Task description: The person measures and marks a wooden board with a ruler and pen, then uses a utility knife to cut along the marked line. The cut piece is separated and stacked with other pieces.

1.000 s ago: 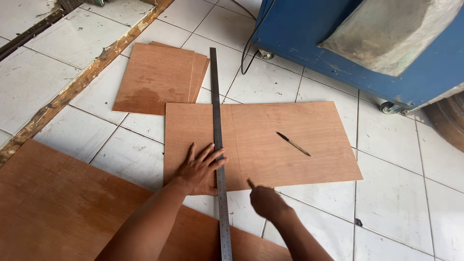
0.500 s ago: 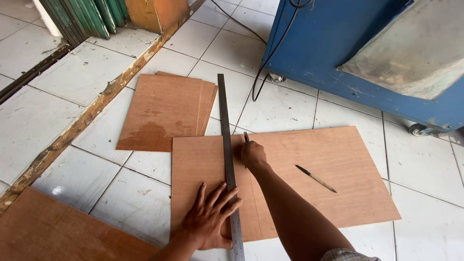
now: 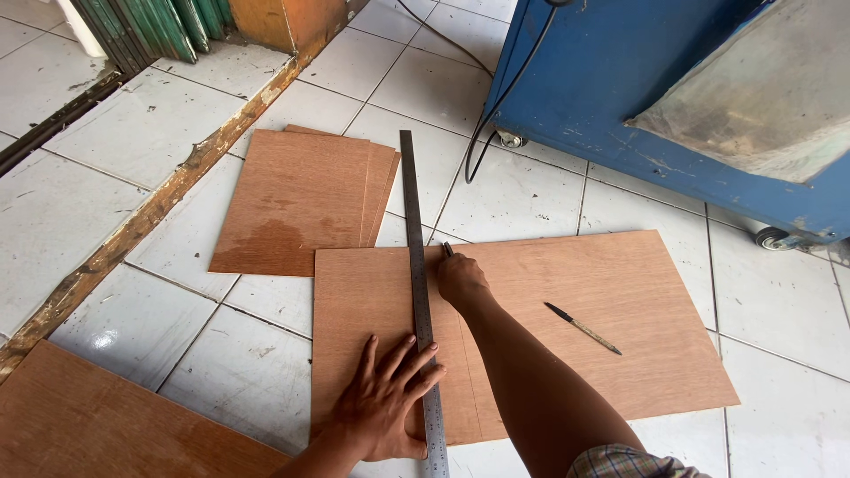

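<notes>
I am viewing a tiled floor (image 3: 531,195) from the head camera, with the work lying at the centre of my view. A plywood sheet (image 3: 620,292) is lying flat on the tiles, and a long steel ruler (image 3: 416,265) is running across it from 12 o'clock to 6 o'clock, its far end reaching past the sheet's upper edge.

The left hand (image 3: 385,403) is pressing down at 6 o'clock, fingers spread wide and flat, with the fingertips resting on the ruler and the palm on the sheet. It is gripping nothing.

The right hand (image 3: 460,279) is sitting just right of the ruler near the sheet's far edge, closed narrowly around a small dark cutting tool (image 3: 448,250), whose tip is showing at the sheet's edge beside the ruler. I cannot tell the tool's exact kind.

A pencil (image 3: 583,328) is lying loose on the sheet at 3 o'clock from the right hand, well apart from it.

A stack of smaller plywood pieces (image 3: 297,204) is lying at 10 o'clock, touching or just overlapping the sheet's corner. A blue machine (image 3: 611,88) on castors is standing at 1 o'clock, with a black cable (image 3: 482,133) hanging down to the floor. Another large board (image 3: 97,425) is showing at 8 o'clock.
</notes>
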